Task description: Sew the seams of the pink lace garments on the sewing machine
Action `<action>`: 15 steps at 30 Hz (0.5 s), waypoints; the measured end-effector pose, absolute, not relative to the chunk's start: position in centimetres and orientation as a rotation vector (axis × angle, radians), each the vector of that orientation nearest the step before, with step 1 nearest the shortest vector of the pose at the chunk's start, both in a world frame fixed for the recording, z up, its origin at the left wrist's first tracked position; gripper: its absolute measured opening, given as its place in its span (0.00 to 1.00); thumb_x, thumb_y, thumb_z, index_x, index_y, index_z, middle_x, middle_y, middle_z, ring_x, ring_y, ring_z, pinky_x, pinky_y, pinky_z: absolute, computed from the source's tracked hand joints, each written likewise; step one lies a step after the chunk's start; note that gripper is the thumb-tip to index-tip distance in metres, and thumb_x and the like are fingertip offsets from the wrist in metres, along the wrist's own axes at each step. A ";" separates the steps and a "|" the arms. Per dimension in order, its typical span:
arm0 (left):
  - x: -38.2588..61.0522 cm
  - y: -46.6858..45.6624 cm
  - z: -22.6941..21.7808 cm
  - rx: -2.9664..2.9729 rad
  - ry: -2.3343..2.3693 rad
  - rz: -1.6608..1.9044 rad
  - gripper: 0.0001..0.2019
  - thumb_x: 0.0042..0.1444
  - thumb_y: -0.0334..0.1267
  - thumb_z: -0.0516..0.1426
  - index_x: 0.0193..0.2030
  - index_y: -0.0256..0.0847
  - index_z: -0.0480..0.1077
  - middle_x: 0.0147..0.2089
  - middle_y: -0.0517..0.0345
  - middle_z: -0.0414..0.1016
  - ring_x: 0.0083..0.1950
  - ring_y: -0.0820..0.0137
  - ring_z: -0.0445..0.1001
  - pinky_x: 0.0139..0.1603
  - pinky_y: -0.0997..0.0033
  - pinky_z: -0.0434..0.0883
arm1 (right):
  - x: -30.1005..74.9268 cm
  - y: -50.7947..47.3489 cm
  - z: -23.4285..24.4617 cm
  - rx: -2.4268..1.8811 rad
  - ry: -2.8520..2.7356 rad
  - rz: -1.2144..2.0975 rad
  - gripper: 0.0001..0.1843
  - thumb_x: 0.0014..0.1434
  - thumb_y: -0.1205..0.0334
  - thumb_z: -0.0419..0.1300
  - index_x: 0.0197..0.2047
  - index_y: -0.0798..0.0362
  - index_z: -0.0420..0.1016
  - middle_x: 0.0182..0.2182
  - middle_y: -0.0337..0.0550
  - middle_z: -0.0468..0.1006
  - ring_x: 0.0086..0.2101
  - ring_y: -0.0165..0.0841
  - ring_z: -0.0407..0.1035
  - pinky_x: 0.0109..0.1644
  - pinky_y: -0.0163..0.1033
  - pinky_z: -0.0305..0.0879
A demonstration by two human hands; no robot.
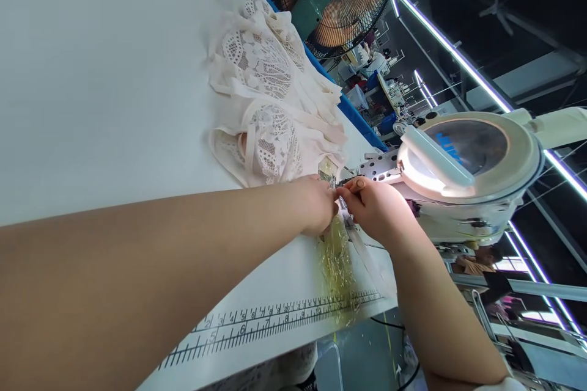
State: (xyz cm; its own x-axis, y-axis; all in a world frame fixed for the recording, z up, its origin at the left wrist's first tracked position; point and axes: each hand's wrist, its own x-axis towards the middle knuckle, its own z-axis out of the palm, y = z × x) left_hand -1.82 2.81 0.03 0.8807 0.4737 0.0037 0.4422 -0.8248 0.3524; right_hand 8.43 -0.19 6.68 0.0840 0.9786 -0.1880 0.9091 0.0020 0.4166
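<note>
My left hand [316, 204] and my right hand [373, 204] meet beside the sewing head, fingertips pinched together and almost touching. What lies between the fingers is too small and too covered to make out. Just beyond my left hand, a white lace garment [275, 128] lies bunched on the table, its lower edge running up to the fingers. A yellowish clear plastic strip [337, 263] hangs from under my hands toward the table's front edge. Next to it trails a pale sheer band [367, 256]. Close by on the right stands the white sewing machine [458, 159].
The white table [114, 85] has a printed ruler scale [270, 316] along its front edge. Behind a blue rim [358, 125] stand large fans [353, 12]. Farther off are other machines, lit tube lamps [458, 58] and a person [477, 261].
</note>
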 end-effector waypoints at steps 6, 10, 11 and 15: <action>-1.8 2.9 -0.3 2.720 0.675 0.142 0.17 0.58 0.42 0.56 0.54 0.42 0.72 0.61 0.48 0.69 0.62 0.57 0.64 0.67 0.53 0.55 | 8.4 -0.2 6.7 1.932 1.867 0.220 0.12 0.65 0.59 0.53 0.30 0.52 0.70 0.25 0.38 0.75 0.27 0.33 0.64 0.28 0.34 0.52; -1.8 3.0 -0.4 2.746 0.651 0.158 0.20 0.59 0.44 0.56 0.55 0.36 0.71 0.59 0.44 0.70 0.61 0.55 0.64 0.66 0.53 0.56 | 8.7 -0.5 6.9 1.942 1.910 0.203 0.10 0.65 0.60 0.53 0.33 0.52 0.71 0.25 0.40 0.76 0.28 0.34 0.67 0.28 0.34 0.52; -1.9 3.0 -0.5 2.755 0.643 0.168 0.21 0.59 0.45 0.56 0.56 0.35 0.70 0.59 0.43 0.70 0.60 0.54 0.64 0.65 0.53 0.57 | 8.9 -0.7 6.9 1.954 1.927 0.187 0.09 0.64 0.60 0.53 0.34 0.52 0.71 0.25 0.40 0.75 0.28 0.34 0.67 0.28 0.34 0.52; -2.2 2.8 -0.7 2.794 0.633 0.240 0.20 0.60 0.45 0.55 0.54 0.35 0.71 0.55 0.43 0.71 0.57 0.54 0.66 0.62 0.54 0.60 | 10.6 -2.5 7.2 2.044 2.184 0.003 0.09 0.62 0.59 0.53 0.33 0.52 0.70 0.21 0.37 0.73 0.23 0.32 0.67 0.27 0.34 0.55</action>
State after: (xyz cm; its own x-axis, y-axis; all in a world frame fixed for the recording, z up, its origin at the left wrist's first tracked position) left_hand -2.19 2.85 -0.68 0.8910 0.4426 0.1013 0.3987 -0.8694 0.2918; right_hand 10.58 -2.46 7.16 -0.0603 0.9923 -0.1081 0.9920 0.0716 0.1038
